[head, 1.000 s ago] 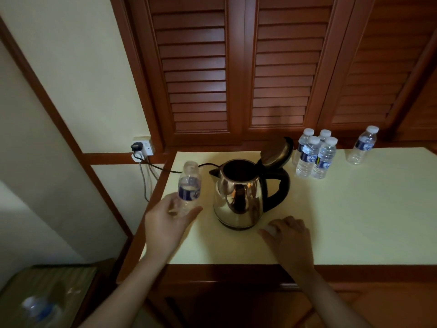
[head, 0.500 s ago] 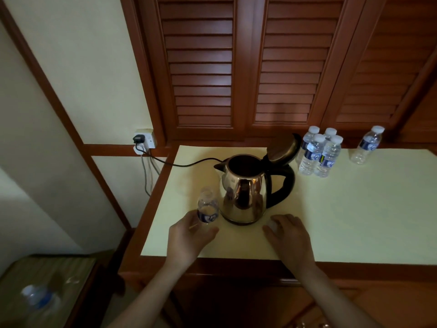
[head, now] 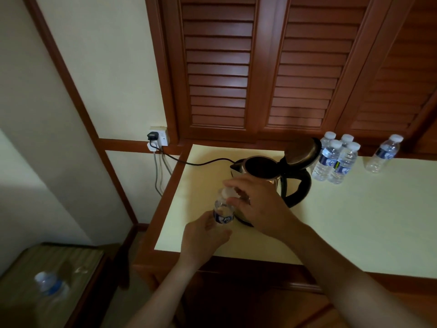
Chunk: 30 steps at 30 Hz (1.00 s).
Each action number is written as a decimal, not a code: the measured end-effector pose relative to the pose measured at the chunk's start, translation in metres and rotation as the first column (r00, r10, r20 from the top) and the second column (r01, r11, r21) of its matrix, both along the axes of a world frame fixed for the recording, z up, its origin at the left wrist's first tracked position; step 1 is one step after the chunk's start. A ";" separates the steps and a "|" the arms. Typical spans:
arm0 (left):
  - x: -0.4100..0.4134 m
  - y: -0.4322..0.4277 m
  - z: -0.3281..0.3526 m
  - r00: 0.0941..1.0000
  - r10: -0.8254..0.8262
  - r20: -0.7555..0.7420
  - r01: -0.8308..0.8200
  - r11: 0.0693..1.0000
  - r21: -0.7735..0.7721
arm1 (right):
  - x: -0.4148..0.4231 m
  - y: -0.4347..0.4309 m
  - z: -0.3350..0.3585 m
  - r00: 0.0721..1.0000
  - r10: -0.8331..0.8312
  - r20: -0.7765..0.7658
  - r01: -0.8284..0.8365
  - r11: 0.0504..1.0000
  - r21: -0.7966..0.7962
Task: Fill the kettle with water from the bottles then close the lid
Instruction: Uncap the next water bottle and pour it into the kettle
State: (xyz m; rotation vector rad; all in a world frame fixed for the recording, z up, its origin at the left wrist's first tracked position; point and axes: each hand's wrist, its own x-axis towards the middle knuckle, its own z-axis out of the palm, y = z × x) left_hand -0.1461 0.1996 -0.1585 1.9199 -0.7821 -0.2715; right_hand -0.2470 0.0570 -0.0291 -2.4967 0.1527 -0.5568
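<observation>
Left hand: the left hand (head: pixel 204 235) wraps the lower body of a small clear plastic water bottle with a blue label (head: pixel 223 210), holding it upright just above the pale yellow tabletop (head: pixel 354 221), probably to keep it from turning under the other hand.
Right hand: the right hand (head: pixel 262 204) reaches across the front of the kettle, its fingertips (head: pixel 233 200) pinched narrowly on the bottle's white cap (head: pixel 226 192); whether it is screwing the cap on or off cannot be told.
Kettle: the shiny steel electric kettle with a black handle (head: pixel 264 178) stands just behind the held bottle, its hinged lid (head: pixel 302 151) tipped up and back, so the mouth is open for pouring and the closing is not yet done.
Supply: four capped clear bottles (head: pixel 335 159) cluster just right of the kettle; a lone capped bottle (head: pixel 383 153) stands further right.
Cord: the black power cord (head: pixel 196 163) runs from the kettle to the white wall socket (head: pixel 159 138), so the kettle had best stay put.
Edges: the held bottle is near the table's front-left corner, which leaves little margin for a slip.
Open room: the tabletop to the right and front is bare, giving space to move.
</observation>
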 end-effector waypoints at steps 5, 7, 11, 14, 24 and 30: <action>0.001 0.000 0.003 0.999 -0.017 0.028 0.017 1.000 0.008 | 0.018 -0.010 0.015 0.984 0.083 -0.156 -0.098 0.991 -0.088; 0.003 -0.001 0.001 0.999 -0.028 0.028 0.027 1.000 0.015 | 0.021 -0.012 0.022 0.971 0.122 -0.208 -0.145 0.984 -0.102; 0.004 -0.002 0.001 0.999 -0.041 0.025 0.040 0.998 0.051 | 0.026 -0.013 0.038 0.920 0.176 -0.349 -0.233 0.964 -0.128; 0.005 -0.003 0.002 0.997 -0.048 0.060 0.044 0.997 0.061 | 0.032 -0.012 0.046 0.895 0.154 -0.418 -0.248 0.952 -0.179; 0.006 0.001 0.003 0.996 -0.093 0.010 0.093 0.995 0.026 | 0.034 -0.013 0.050 0.884 0.165 -0.438 -0.275 0.940 -0.201; 0.007 0.002 0.001 0.995 -0.100 -0.016 0.100 0.995 -0.003 | 0.036 -0.013 0.052 0.884 0.138 -0.447 -0.290 0.912 -0.291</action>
